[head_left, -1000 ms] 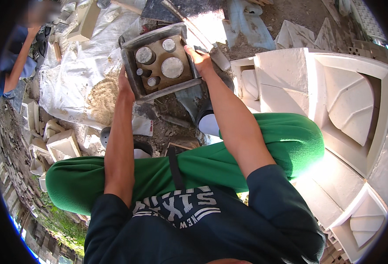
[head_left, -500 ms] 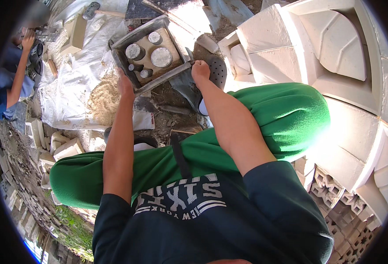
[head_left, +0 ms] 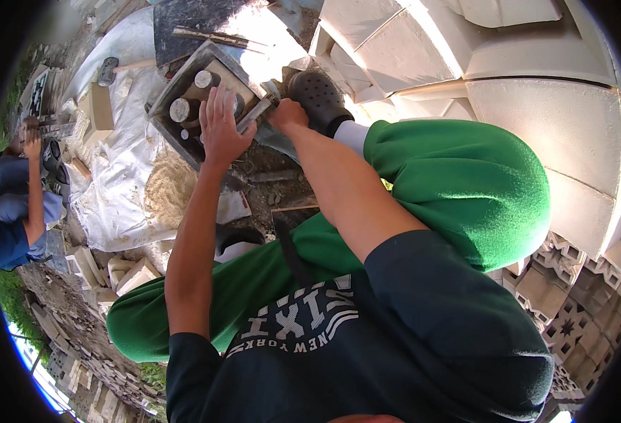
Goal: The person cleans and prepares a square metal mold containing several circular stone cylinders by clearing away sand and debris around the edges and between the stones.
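A dark, rectangular box-like mould [head_left: 176,77] sits tilted in view on the ground in front of me. Several round cylinders with pale tops [head_left: 182,110] stand inside it, and pale material shows around them. My left hand [head_left: 226,130] lies spread over its near side, fingers stretched out and pointing away from me; it hides part of the cylinders and the rim. My right hand [head_left: 289,115] is closed round the mould's right end, beside my dark clog [head_left: 315,95]; the exact part gripped is hidden.
A white sheet [head_left: 113,169] with a sand heap [head_left: 173,190] spreads to the left. On it are a mallet [head_left: 108,72] and a cream block [head_left: 97,113]. A co-worker [head_left: 18,211] crouches at far left. Large cream blocks [head_left: 395,53] stand at right, beyond my knee.
My left hand has moved from the mould's left side onto its near side, fingers now spread over it. My right hand keeps hold of the right end. The view has shifted.
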The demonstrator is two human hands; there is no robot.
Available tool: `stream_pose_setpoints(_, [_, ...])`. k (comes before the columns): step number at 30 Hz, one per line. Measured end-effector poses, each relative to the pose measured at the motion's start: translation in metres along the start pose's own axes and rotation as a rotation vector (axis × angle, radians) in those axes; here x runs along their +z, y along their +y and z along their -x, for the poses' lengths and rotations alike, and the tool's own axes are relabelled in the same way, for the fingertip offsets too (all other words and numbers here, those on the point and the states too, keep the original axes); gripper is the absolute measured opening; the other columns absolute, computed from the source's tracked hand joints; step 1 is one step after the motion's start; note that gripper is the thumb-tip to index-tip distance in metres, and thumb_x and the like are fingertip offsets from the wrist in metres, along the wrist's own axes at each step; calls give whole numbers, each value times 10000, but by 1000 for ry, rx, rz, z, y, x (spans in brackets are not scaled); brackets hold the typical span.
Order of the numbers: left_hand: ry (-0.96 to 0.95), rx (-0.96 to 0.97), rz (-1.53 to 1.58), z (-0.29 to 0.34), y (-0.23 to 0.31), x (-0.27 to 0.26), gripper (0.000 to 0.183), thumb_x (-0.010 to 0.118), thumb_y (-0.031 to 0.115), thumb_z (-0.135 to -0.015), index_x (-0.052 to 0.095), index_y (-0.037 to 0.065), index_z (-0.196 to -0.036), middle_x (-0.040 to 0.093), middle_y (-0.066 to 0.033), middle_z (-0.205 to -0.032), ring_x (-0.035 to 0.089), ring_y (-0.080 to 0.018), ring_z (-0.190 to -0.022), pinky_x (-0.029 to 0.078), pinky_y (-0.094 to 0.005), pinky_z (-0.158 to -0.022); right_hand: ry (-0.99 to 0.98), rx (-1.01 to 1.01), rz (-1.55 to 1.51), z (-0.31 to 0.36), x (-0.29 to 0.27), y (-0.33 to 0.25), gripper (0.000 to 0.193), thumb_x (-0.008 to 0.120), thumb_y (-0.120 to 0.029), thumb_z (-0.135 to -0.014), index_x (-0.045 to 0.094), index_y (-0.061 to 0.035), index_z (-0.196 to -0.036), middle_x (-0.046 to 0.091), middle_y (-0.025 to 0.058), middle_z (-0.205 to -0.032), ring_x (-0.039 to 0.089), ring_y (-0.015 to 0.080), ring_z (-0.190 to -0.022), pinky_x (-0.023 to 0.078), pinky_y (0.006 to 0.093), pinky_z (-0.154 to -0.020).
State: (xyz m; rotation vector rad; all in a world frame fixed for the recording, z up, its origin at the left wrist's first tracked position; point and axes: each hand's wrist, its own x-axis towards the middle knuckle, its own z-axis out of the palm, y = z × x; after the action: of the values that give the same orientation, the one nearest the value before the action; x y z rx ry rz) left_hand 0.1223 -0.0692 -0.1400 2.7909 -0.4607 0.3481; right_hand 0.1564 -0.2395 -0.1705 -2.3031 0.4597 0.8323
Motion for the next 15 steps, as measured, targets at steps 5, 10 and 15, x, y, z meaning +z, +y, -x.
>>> stream_pose_setpoints(5, [-169,105,-14,-32,9,14,772,734,382,-715,456,48,-1354,297,-201,-1523,228,-353,-1443,179,-546,-1158,148,-84,-59,-32,21,32,405,646,-356,-820,672,-20,-1044,664,192,-1123,652,336,-1038,537,452,-820])
stream_pose_setpoints(10, [-170,201,-8,-49,-8,35,615,761,354,-689,599,43,-1193,391,-217,-1452,227,-348,-1447,198,-570,-1145,-451,-39,-403,-65,11,33,284,652,-314,-833,555,-70,-726,486,26,-663,461,146,-559,429,329,-515])
stream_pose_setpoints(15, [-130,217,110,-53,2,39,612,777,340,-692,575,33,-1182,463,-211,-1343,236,-353,-1443,196,-576,-1144,-504,91,-377,-77,8,37,300,681,-317,-804,580,-56,-697,515,54,-624,516,180,-565,446,359,-530])
